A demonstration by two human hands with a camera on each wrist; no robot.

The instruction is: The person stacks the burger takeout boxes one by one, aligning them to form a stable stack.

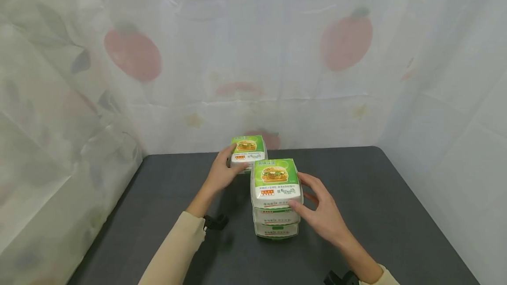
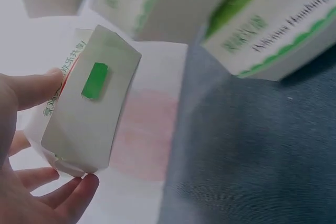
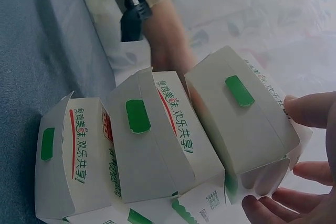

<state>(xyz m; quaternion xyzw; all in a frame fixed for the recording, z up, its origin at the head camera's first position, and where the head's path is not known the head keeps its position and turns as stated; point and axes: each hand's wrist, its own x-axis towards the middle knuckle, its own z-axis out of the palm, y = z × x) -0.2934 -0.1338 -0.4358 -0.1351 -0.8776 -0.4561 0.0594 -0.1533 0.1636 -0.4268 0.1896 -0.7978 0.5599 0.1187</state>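
Three burger boxes of white and green card stand in a stack at the middle of the dark table. My right hand [image 1: 322, 210] grips the top burger box [image 1: 276, 184], thumb on its front and fingers along its right side. That box sits tilted on the middle box [image 3: 163, 140], with the bottom box [image 3: 76, 156] beneath. Behind and to the left of the stack, my left hand [image 1: 222, 168] holds another burger box [image 2: 94, 103] between thumb and fingers. Green tabs show on the box fronts. The stack partly covers the left-hand box in the head view.
The dark tabletop [image 1: 158, 214] stretches around the boxes. A pale curtain [image 1: 253, 56] printed with fruit hangs behind the table's far edge, and further sheets hang at the left [image 1: 47, 144] and right [image 1: 455, 122]. Each wrist wears a black camera strap.
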